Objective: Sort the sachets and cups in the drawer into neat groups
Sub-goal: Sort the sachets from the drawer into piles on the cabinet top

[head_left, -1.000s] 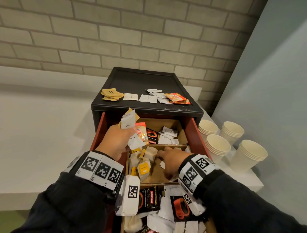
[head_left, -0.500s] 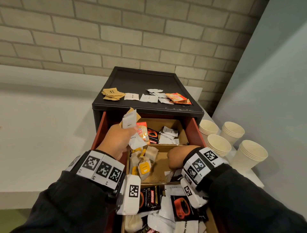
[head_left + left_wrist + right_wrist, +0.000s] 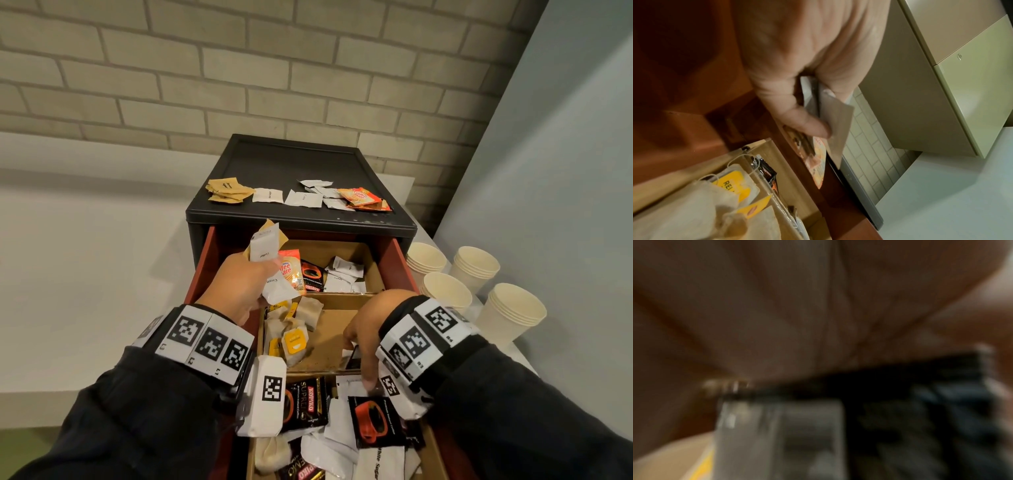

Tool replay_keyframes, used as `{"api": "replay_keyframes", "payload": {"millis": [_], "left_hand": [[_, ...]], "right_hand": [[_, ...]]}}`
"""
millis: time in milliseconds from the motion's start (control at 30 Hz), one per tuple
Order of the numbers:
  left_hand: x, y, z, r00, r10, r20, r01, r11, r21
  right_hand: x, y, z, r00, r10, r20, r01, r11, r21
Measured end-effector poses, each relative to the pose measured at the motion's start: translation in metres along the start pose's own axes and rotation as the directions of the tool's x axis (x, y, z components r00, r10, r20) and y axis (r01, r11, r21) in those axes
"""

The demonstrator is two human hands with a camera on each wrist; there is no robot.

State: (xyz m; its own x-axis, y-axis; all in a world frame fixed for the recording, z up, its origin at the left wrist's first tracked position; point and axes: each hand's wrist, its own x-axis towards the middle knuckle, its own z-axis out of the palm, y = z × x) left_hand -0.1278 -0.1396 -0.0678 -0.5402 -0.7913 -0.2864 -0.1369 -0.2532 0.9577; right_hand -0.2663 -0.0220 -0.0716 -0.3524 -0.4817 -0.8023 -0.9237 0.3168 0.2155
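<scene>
Up over the far-left part of the open drawer, the left hand pinches a fan of sachets, white, tan and orange ones, thumb pressed on them; the right hand reaches down at the near right of the middle compartment, fingers curled onto a dark sachet, though whether they grip it I cannot tell. Sorted sachets lie in a row on the black cabinet top; stacked paper cups stand right of the drawer; tea bags sit in the middle compartment.
</scene>
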Motion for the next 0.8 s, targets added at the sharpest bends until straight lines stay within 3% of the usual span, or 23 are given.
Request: {"api": "replay_keyframes", "payload": {"millis": [100, 367, 433, 667, 800], "left_hand": [[0.000, 0.000, 0.002, 1.000, -0.001, 0.003, 0.001, 1.000, 0.005], [-0.001, -0.001, 0.001, 1.000, -0.002, -0.007, 0.003, 1.000, 0.022], [-0.001, -0.001, 0.001, 1.000, -0.005, -0.002, 0.005, 1.000, 0.022], [-0.001, -0.002, 0.002, 1.000, -0.008, 0.007, 0.008, 1.000, 0.022], [-0.003, -0.003, 0.004, 0.999, -0.026, 0.035, 0.024, 0.999, 0.046]], "right_hand": [[0.011, -0.004, 0.023, 0.962, -0.003, -0.272, -0.037, 0.989, -0.141], [-0.001, -0.004, 0.011, 0.966, 0.004, -0.257, -0.018, 0.998, -0.054], [-0.007, -0.004, 0.007, 0.953, 0.021, -0.303, -0.034, 0.999, -0.036], [-0.013, -0.002, 0.010, 0.835, 0.138, -0.533, -0.060, 0.985, 0.161], [-0.018, 0.004, 0.010, 0.756, 0.216, -0.618, 0.058, 0.918, 0.391]]}}
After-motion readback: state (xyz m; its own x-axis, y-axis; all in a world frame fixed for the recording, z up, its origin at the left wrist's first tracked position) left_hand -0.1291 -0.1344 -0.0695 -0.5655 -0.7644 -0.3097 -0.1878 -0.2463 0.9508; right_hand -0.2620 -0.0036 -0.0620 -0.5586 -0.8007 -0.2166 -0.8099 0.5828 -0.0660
